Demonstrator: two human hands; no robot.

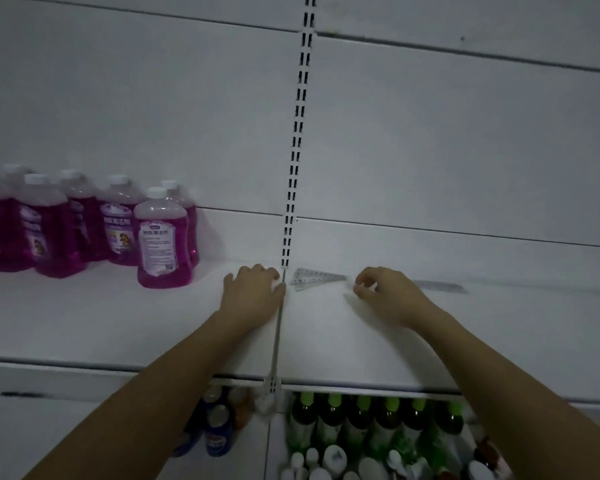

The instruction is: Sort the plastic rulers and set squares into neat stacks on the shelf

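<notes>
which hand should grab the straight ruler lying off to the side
Right. The right hand hovers beside the straight ruler, likely nearest it. The left hand rests on the shelf, beyond the set squares.

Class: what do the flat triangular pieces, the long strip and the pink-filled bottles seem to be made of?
Flat triangular set squares: probably clear plastic, printed scale lines. Long straight ruler: translucent greyish, likely plastic. Pink-filled bottles: clear glossy plastic, liquid visible, white caps.

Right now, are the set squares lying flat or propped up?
Flat: the set squares lie fanned on the shelf, between both hands, untouched.
</notes>
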